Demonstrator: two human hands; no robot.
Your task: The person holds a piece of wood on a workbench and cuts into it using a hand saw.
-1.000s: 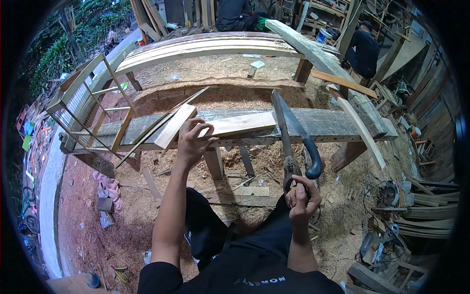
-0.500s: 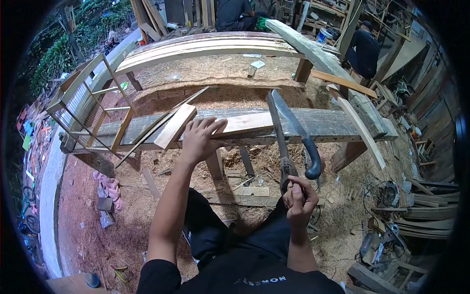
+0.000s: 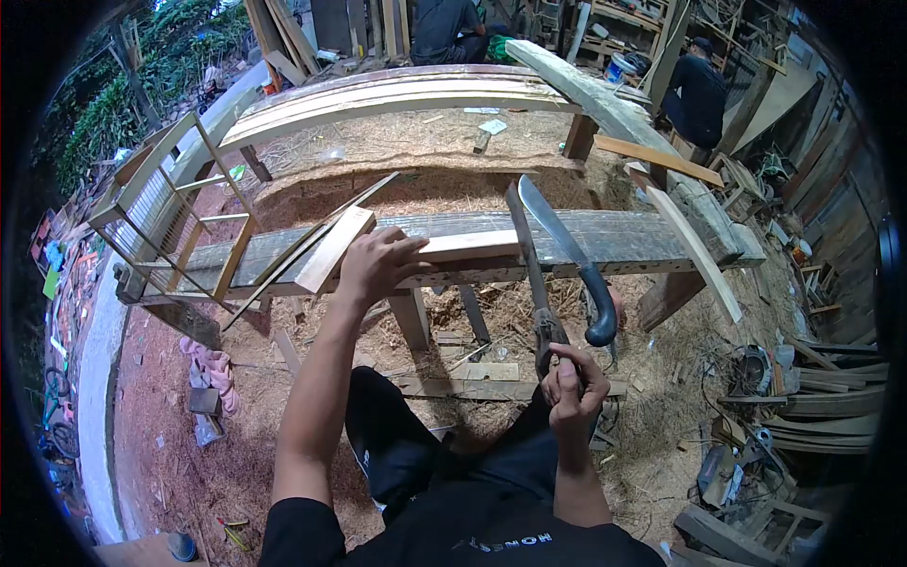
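My left hand [image 3: 376, 262] is wrapped over the left end of a pale wooden piece [image 3: 472, 247] lying along the dark bench plank [image 3: 614, 231]. Just left of that hand, a second pale block [image 3: 334, 248] rests slantwise across the plank. My right hand [image 3: 574, 386] grips the lower end of a long dark tool [image 3: 540, 293], whose upper part crosses the plank at the pale piece's right end. Beside it lies a large curved knife [image 3: 562, 231] with a dark handle, which no hand touches.
A wood-framed wire cage [image 3: 179, 213] stands at the bench's left end, with thin sticks beside it. A long curved strip [image 3: 694, 250] crosses the right end. Behind are stacked beams [image 3: 397, 99] and two seated people [image 3: 697, 94], [image 3: 444, 33].
My left hand has closed down over the pale piece's left end. The dark tool in my right hand has shifted slightly left, its upper part more tilted.
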